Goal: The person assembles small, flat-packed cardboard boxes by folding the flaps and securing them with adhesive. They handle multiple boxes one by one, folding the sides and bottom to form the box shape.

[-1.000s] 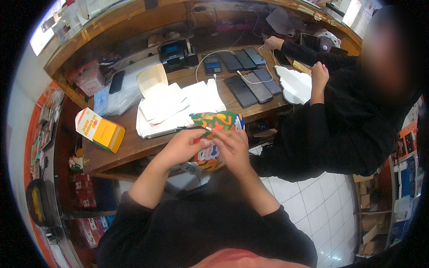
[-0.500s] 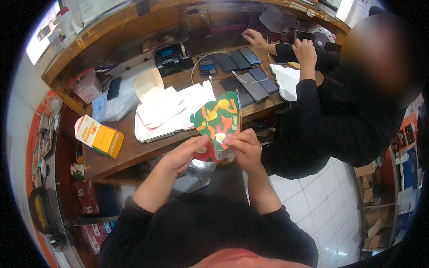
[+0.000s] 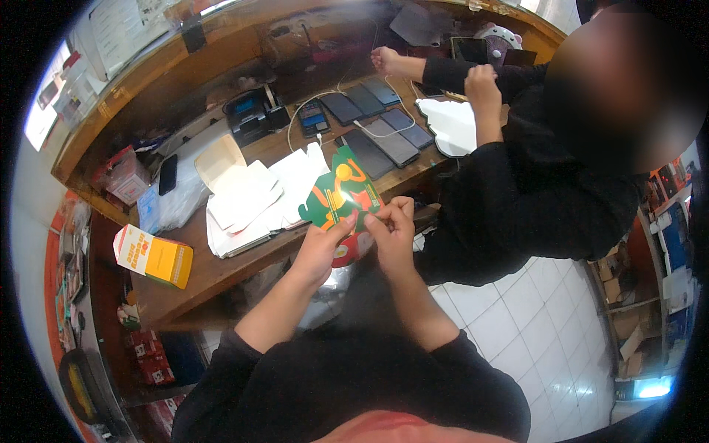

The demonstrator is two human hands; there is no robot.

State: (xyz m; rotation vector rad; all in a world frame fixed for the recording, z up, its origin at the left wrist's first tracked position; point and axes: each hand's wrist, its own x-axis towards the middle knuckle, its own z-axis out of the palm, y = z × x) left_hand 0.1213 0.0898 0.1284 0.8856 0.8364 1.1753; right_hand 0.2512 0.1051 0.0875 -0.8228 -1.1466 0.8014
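Note:
A flat green card carton piece [image 3: 337, 198] with orange, yellow and red print is held up in front of me, over the table's front edge. My left hand [image 3: 317, 252] pinches its lower left part between thumb and fingers. On its lower right part, the thumb and fingers of my right hand [image 3: 396, 230] are closed, close beside my left thumb. A red portion of the card shows below my hands. Just beyond it lies a pile of white card pieces [image 3: 247, 203], partly overlapped by the green card in view.
A folded white-and-yellow carton [image 3: 156, 257] stands at the table's left corner. Several phones [image 3: 362, 100] with a white cable lie farther back, near a black device [image 3: 255, 114]. At right, another person's hand [image 3: 484, 92] is above a white card piece [image 3: 452, 127].
My hands have come closer together on the green card, which now leans more to the left. The other person's right hand has lifted off the dark phone-like object. The whole view has shifted slightly.

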